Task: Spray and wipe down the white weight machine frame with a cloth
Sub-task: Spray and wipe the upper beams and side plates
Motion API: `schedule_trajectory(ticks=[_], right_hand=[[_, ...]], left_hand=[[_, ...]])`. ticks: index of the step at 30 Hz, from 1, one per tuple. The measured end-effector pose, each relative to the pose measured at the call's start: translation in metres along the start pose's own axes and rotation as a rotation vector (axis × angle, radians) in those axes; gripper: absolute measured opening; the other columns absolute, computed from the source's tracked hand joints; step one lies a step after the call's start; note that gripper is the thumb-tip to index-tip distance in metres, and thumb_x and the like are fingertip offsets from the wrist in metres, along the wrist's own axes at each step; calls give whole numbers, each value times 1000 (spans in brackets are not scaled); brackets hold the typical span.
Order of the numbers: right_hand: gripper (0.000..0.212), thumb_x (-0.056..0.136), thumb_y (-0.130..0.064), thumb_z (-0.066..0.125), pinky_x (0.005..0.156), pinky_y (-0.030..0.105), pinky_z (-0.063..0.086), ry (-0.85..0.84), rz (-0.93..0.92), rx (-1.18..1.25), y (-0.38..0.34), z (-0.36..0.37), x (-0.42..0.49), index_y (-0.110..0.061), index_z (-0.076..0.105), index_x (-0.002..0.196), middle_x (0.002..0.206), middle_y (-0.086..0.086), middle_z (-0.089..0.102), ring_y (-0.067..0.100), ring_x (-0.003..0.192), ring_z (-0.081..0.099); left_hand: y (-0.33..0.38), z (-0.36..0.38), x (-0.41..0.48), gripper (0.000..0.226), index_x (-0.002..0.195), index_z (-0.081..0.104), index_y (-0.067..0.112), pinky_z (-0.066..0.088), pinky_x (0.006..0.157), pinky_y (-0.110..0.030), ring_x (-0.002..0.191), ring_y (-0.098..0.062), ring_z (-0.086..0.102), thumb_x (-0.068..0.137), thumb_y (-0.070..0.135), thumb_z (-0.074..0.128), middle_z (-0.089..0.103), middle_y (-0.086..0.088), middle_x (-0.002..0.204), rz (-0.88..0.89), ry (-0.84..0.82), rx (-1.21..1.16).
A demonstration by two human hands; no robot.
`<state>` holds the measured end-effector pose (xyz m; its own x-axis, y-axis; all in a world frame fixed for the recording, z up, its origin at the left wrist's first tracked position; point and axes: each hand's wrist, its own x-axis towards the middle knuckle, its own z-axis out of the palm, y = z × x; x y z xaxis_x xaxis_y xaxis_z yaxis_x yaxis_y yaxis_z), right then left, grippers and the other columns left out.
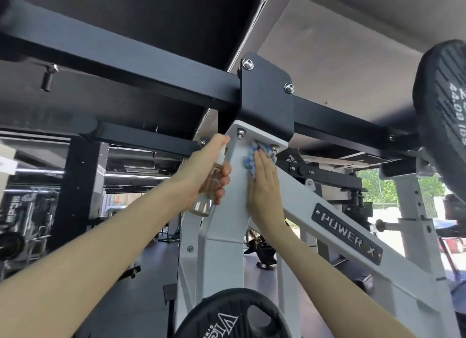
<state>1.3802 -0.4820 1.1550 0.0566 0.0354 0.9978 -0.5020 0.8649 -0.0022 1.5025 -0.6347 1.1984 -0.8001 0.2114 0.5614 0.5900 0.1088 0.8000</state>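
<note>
1. Our left hand has its grip curled round a clear spray bottle, held at the left edge of the white frame. Our right hand lies flat with a wide grip and straight fingers. It presses a blue-and-white cloth on the frame's face, just below the bolts.
2. The cloth is only pressed, not pinched. If the palm lifts, it could slide out and drop toward the weight plate below.
3. The cloth bunches against the bolts, so an upward stroke may snag it on the threads or scrape our fingertips.
4. A spray from this close could wet the right hand or the black bracket rather than the frame.
5. Our fingers hide the bottle's nozzle and its top is blurred, so we cannot tell where it points.
6. Most of the cloth sits under the palm. We cannot tell whether the frame is wet, and its far side and foot are out of view.
</note>
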Motion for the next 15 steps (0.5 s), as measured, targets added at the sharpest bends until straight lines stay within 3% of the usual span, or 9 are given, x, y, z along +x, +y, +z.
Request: schedule_trajectory(ticks=[6,10,12,15], right_hand=[[50,100,-25,25,113,46,25,24,68,-51,40,-10,-28,0,37,141,146,13,39,25,138,30],[47,97,-20,29,114,36,20,150,209,53,17,4,-7,4,48,132,135,16,51,29,128,41],[42,96,-13,35,114,39,21,126,131,60,12,8,-16,5,47,133,136,17,49,28,131,39],[41,88,3,43,109,43,29,-2,-142,7,39,-7,-38,1,51,129,132,15,53,29,127,45]], left_hand=[[0,9,-3,58,55,46,16,43,49,-25,39,-17,42,94,58,42,45,0,48,0,-17,6],[3,19,-3,58,55,45,14,42,51,-26,38,-18,41,94,57,42,44,-1,48,-7,11,47],[5,25,-1,57,55,44,14,41,50,-26,38,-18,40,94,56,42,43,-1,48,-2,27,46],[8,34,2,57,55,45,15,41,49,-25,39,-18,40,94,56,42,44,-1,48,-9,34,41]])
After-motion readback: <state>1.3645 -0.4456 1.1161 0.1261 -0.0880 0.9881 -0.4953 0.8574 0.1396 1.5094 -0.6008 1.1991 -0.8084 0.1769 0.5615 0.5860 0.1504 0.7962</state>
